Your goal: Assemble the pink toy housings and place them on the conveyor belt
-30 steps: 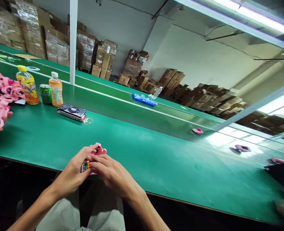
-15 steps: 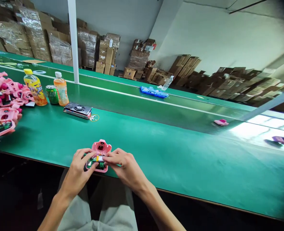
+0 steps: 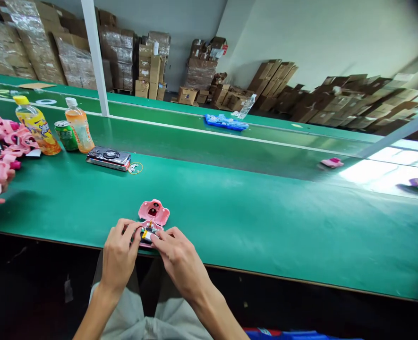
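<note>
An opened pink plastic case (image 3: 154, 211), shaped like a toy camera, lies on the green bench near its front edge. Its upper half is tipped back, and a thin wire runs into it. In the lower half a small silver battery with yellow tape (image 3: 149, 235) rests over the electronics. My left hand (image 3: 122, 248) grips the left side of the case, thumb and fingers bent around it. Fingers of my right hand (image 3: 178, 255) pinch the right end of the battery. Both hands hide much of the lower half.
At left stand two drink bottles (image 3: 79, 125) and a green can (image 3: 66, 136), beside a heap of pink cases (image 3: 8, 134). A boxed device (image 3: 108, 157) lies ahead. A co-worker's hand (image 3: 6, 182) holds a pink part. Pink items (image 3: 332, 163) sit on the conveyor.
The battery now lies lower and more slanted over the case. My left thumb has moved up from the circuit board. The view has shifted, and the co-worker's pink part is further out of frame.
</note>
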`<state>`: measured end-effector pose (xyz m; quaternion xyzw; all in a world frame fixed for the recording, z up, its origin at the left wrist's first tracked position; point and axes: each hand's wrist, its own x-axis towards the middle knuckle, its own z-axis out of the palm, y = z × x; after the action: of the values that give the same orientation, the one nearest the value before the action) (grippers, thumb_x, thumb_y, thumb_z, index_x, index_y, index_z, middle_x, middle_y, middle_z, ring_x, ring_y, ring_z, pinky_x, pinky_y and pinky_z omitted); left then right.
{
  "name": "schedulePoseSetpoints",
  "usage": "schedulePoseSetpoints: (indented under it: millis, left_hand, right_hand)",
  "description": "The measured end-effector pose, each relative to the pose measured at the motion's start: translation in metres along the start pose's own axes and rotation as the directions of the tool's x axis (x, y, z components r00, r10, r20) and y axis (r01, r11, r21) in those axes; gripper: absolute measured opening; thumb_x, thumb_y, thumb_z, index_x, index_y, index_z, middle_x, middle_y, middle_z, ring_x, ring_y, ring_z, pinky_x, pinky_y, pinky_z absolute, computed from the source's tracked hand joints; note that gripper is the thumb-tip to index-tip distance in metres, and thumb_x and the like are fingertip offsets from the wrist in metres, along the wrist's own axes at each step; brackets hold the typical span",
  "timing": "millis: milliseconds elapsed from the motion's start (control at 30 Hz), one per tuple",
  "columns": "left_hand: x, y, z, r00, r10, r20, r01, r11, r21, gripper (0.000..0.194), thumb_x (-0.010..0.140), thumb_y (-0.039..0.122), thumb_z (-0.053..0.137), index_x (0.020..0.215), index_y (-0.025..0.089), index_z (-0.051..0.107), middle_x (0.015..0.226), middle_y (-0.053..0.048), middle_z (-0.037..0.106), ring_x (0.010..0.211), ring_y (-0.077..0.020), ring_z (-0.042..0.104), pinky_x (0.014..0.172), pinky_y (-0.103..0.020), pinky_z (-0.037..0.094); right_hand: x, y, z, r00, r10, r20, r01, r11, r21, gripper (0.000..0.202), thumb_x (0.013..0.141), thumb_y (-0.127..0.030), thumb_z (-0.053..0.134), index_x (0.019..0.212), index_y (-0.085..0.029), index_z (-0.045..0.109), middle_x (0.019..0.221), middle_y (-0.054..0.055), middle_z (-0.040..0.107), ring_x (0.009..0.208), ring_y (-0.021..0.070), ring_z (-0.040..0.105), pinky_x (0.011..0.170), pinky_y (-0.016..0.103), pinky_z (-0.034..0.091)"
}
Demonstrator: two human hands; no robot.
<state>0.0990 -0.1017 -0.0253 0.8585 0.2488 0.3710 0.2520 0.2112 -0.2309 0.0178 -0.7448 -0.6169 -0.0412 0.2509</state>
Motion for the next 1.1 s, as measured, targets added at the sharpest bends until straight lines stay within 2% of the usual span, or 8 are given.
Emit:
schedulePoseSetpoints:
  millis: [267,500,633,800,867,1000,1033,1100]
  left_hand:
    - [-0.001,-0.003,-0.002,0.998,0.052,0.02,-0.053,0.997,0.063,0.023,0.104,0.03,0.047,0.11,0.023,0.069,0.105,-0.007,0.064,0.088,-0.0214,0.063,0.079,-0.033,0.049]
    - [-0.002,-0.022,-0.016,0.935,0.27,0.231,-0.277,0.961,-0.002,0.044,0.1,0.036,0.056,0.142,0.026,0.052,0.138,-0.01,0.061,0.123,-0.0273,0.059,0.1,-0.04,0.052]
    - [-0.003,-0.025,-0.02,0.92,0.287,0.266,-0.304,0.952,0.023,0.046,0.102,0.034,0.054,0.147,0.028,0.05,0.138,-0.012,0.059,0.122,-0.0279,0.06,0.098,-0.041,0.054]
    - [-0.002,-0.024,-0.018,0.904,0.343,0.255,-0.375,0.923,0.086,0.041,0.101,0.03,0.055,0.141,0.028,0.059,0.131,-0.015,0.058,0.115,-0.0294,0.06,0.093,-0.042,0.055]
    - [-0.002,-0.024,-0.017,0.896,0.364,0.254,-0.398,0.912,0.101,0.041,0.101,0.028,0.054,0.141,0.031,0.059,0.131,-0.014,0.056,0.115,-0.0291,0.059,0.092,-0.042,0.055]
    - [-0.001,-0.026,-0.018,0.89,0.366,0.274,-0.411,0.902,0.131,0.041,0.101,0.029,0.054,0.142,0.034,0.059,0.133,-0.014,0.053,0.115,-0.0287,0.057,0.092,-0.041,0.054]
    - [-0.001,-0.027,-0.019,0.89,0.367,0.27,-0.413,0.9,0.14,0.041,0.101,0.031,0.054,0.141,0.035,0.059,0.133,-0.014,0.053,0.114,-0.0286,0.057,0.091,-0.041,0.054]
    - [0.0,-0.028,-0.019,0.885,0.382,0.265,-0.43,0.889,0.156,0.041,0.101,0.032,0.053,0.141,0.039,0.059,0.132,-0.013,0.054,0.113,-0.0284,0.058,0.091,-0.041,0.053]
  right_hand:
    - [0.008,0.0,0.004,0.995,-0.09,0.05,0.098,0.978,-0.185,0.025,0.09,0.002,0.058,0.104,-0.015,0.068,0.093,0.005,0.07,0.08,0.0203,0.056,0.073,0.034,0.057]
    - [0.01,-0.002,0.0,0.968,-0.208,0.139,0.242,0.92,-0.309,0.024,0.086,0.003,0.06,0.1,-0.015,0.067,0.097,0.007,0.07,0.079,0.0216,0.057,0.072,0.036,0.054]
    - [0.004,0.002,-0.005,0.978,-0.194,0.082,0.208,0.948,-0.242,0.029,0.085,0.0,0.064,0.111,-0.011,0.065,0.097,0.01,0.072,0.078,0.0238,0.059,0.065,0.037,0.052]
    - [-0.012,0.01,0.009,0.974,-0.21,-0.08,0.188,0.957,-0.222,0.04,0.096,0.001,0.043,0.131,-0.009,0.06,0.13,0.011,0.07,0.076,0.0197,0.06,0.062,0.034,0.054]
    - [-0.018,0.012,0.017,0.972,-0.195,-0.13,0.167,0.965,-0.201,0.043,0.099,-0.001,0.036,0.13,-0.013,0.063,0.13,0.007,0.07,0.071,0.0176,0.06,0.059,0.032,0.052]
    - [-0.02,0.021,0.012,0.976,-0.026,-0.218,0.039,0.998,0.056,0.033,0.106,-0.022,0.044,0.104,-0.021,0.077,0.104,0.002,0.079,0.058,0.0134,0.059,0.056,0.027,0.048]
    - [-0.017,0.025,0.005,0.967,0.09,-0.24,-0.048,0.983,0.176,0.034,0.106,-0.031,0.047,0.096,-0.021,0.078,0.094,0.002,0.08,0.057,0.0128,0.06,0.056,0.026,0.048]
    - [-0.001,0.039,-0.014,0.896,0.374,-0.238,-0.268,0.885,0.381,0.049,0.107,-0.048,0.042,0.09,-0.018,0.078,0.08,0.004,0.078,0.058,0.0129,0.061,0.056,0.024,0.047]
